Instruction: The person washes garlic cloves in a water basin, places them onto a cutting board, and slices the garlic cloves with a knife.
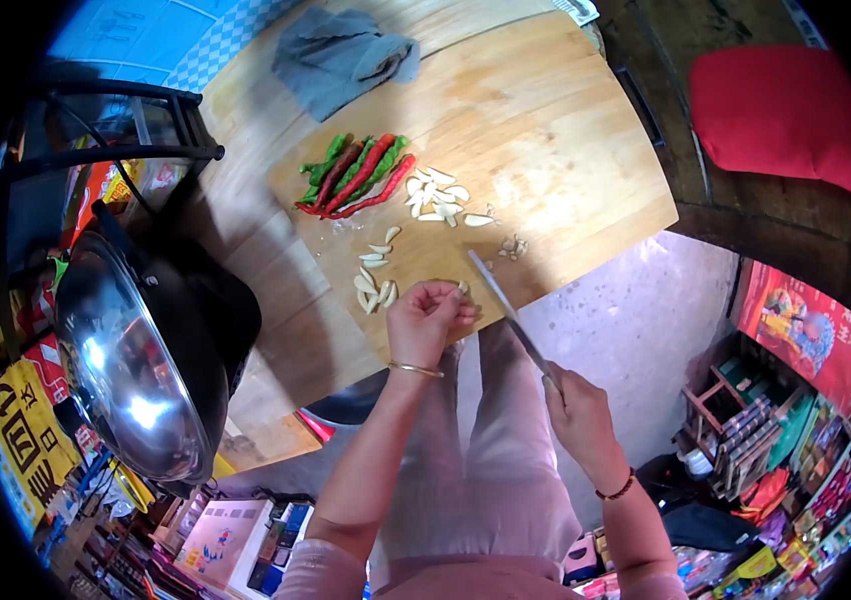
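Observation:
My left hand [429, 322] is closed at the near edge of the wooden board [585, 130], with a small garlic clove [463, 287] at its fingertips. My right hand [577, 412] grips the handle of a knife [511, 316], whose blade points up and left over the board's edge. Several peeled garlic cloves [370, 290] lie left of my left hand. A larger pile of cloves [432, 196] lies farther up, beside red and green chili peppers [355, 175]. Small trimmed bits [513, 247] are scattered just above the knife.
A blue-grey cloth [340, 62] lies at the far side of the board. To the left stands a wok with a shiny domed lid [125, 360], near a black metal rack [105, 153]. A red-topped stool [780, 120] is at the upper right; wooden stools [745, 430] stand lower right.

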A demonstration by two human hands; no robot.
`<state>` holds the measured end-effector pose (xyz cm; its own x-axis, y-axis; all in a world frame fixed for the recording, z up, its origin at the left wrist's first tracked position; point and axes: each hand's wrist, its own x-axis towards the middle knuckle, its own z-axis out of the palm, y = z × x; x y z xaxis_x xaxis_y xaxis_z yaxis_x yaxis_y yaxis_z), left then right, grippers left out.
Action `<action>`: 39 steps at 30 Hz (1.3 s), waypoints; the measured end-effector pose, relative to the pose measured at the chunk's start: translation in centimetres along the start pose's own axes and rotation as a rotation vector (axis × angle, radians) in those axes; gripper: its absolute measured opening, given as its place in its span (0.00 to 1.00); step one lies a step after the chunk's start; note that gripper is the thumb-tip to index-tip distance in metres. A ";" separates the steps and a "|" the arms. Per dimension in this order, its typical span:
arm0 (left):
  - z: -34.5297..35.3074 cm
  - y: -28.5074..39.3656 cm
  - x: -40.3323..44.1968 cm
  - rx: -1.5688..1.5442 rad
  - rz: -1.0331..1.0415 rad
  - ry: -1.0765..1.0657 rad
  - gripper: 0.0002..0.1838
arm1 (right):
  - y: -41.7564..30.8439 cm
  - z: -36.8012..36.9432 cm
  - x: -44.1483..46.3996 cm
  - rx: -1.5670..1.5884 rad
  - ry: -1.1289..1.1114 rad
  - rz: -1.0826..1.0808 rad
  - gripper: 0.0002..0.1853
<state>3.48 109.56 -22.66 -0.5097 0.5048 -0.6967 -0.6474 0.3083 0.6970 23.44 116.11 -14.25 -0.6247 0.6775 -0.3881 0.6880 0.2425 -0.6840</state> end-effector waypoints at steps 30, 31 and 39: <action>-6.1 11.3 5.7 0.840 0.860 0.118 0.12 | 1.1 -0.1 -0.2 0.180 -0.001 0.263 0.08; -6.9 10.8 5.5 1.002 0.859 0.080 0.11 | 1.2 0.2 -0.1 0.197 0.000 0.247 0.11; -4.8 6.9 5.5 1.145 0.909 0.067 0.09 | 0.1 0.7 0.0 0.193 -0.020 0.226 0.16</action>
<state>-6.52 110.61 -22.52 -0.5333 0.8435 0.0633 0.6833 0.3855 0.6200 23.23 115.68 -14.71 -0.4720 0.6852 -0.5547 0.7287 -0.0510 -0.6829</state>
